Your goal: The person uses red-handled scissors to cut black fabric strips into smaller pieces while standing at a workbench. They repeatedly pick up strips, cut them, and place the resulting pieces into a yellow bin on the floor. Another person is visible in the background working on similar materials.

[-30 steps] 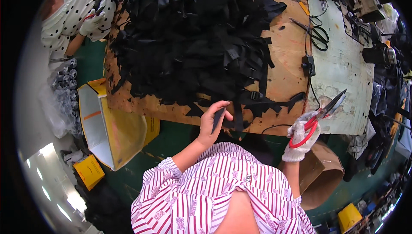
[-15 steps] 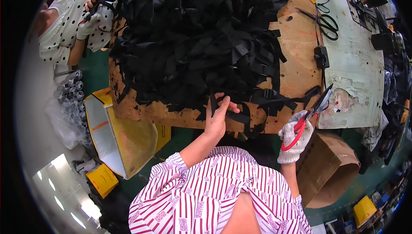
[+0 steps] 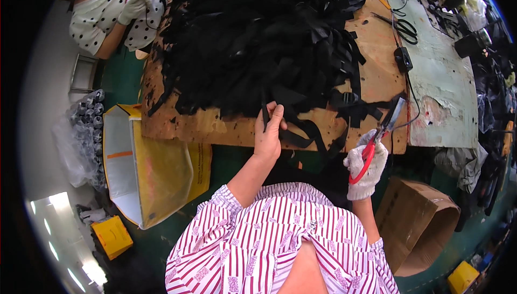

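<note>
A black strap (image 3: pixel 264 116) sits pinched in the bare left hand (image 3: pixel 268 136) at the near edge of the pile (image 3: pixel 242 51); the step looks like picking out, and freeing it would call for a steady pull. The gloved right hand (image 3: pixel 371 171) grips scissors (image 3: pixel 391 116) (blades pointing away). Bare worktop (image 3: pixel 210 131) borders the front, with room rightward.

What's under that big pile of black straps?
Wooden tabletop shows at the front and right of the black strap pile. Whatever's directly underneath is covered; I can't see it.
</note>
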`<state>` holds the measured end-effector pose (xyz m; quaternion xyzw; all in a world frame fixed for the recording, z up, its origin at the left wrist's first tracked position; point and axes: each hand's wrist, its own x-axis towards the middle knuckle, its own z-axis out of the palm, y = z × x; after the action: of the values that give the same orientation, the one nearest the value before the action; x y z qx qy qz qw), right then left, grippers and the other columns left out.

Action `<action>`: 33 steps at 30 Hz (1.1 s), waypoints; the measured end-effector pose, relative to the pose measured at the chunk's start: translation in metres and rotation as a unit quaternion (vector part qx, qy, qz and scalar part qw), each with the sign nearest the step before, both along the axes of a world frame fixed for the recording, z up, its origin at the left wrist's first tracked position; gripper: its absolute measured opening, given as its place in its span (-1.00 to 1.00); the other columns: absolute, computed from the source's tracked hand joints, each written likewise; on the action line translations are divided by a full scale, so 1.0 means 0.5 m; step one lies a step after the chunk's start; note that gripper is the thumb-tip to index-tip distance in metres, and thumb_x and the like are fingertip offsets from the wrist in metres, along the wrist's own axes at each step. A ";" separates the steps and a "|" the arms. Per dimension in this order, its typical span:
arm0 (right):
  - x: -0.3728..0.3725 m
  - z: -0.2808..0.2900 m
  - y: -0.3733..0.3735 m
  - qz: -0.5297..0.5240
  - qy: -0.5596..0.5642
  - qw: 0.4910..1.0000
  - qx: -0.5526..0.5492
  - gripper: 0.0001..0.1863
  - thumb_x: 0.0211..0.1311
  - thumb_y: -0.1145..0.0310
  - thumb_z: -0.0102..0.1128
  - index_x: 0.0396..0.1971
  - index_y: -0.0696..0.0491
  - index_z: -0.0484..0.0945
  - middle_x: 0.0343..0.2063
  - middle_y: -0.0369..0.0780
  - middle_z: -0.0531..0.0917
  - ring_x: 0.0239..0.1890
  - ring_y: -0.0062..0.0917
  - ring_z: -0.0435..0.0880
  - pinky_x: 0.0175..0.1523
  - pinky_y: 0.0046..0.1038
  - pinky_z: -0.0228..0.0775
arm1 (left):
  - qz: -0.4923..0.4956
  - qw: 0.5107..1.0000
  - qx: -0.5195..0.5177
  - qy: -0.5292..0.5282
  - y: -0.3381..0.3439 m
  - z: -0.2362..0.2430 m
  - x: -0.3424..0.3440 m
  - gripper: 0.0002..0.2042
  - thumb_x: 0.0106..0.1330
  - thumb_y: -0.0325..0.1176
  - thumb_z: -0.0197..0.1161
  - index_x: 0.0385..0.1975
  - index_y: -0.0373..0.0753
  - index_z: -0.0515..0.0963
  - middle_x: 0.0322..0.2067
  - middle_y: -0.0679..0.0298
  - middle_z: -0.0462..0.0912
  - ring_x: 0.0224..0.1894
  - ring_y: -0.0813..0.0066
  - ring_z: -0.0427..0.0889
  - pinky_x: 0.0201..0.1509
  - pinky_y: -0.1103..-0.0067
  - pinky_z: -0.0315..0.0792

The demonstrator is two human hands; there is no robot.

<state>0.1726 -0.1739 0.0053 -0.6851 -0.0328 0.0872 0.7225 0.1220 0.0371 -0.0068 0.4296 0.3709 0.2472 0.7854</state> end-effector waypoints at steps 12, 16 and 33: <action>-0.222 0.071 -0.081 0.031 0.022 0.999 -0.023 -0.63 -0.01 0.59 0.16 -0.20 0.15 0.23 -0.61 -0.31 0.45 -0.70 -0.69 0.43 -0.58 -0.66 0.36 | -0.133 0.966 -0.151 -0.161 -0.022 0.063 -0.100 -0.81 0.31 -0.43 0.08 -0.11 -0.16 0.34 -0.47 0.17 0.48 -0.53 0.48 0.41 -0.45 0.63 0.30; -0.244 0.076 -0.088 0.063 0.054 0.996 -0.032 -0.59 -0.04 0.56 0.19 -0.17 0.16 0.24 -0.61 -0.28 0.46 -0.70 -0.67 0.44 -0.59 -0.64 0.34 | -0.169 0.975 -0.022 -0.142 -0.075 0.071 -0.112 -0.83 0.29 -0.40 0.12 -0.16 -0.22 0.41 -0.48 0.27 0.50 -0.50 0.58 0.45 -0.46 0.71 0.29; -0.193 0.014 -0.063 0.203 -0.019 0.967 -0.152 -0.15 -0.24 0.47 0.44 0.11 0.19 0.15 0.04 -0.14 0.39 -0.03 -0.54 0.44 0.10 -0.48 0.28 | -0.235 0.965 0.063 -0.096 -0.113 0.078 -0.109 -0.86 0.31 -0.34 0.11 -0.22 -0.21 0.39 -0.52 0.39 0.45 -0.57 0.77 0.35 -0.51 0.81 0.23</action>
<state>0.0764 -0.2055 0.0123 -0.7672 -0.1711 0.2227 0.5766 0.0674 -0.0193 0.0324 0.5278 0.1656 0.1187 0.8246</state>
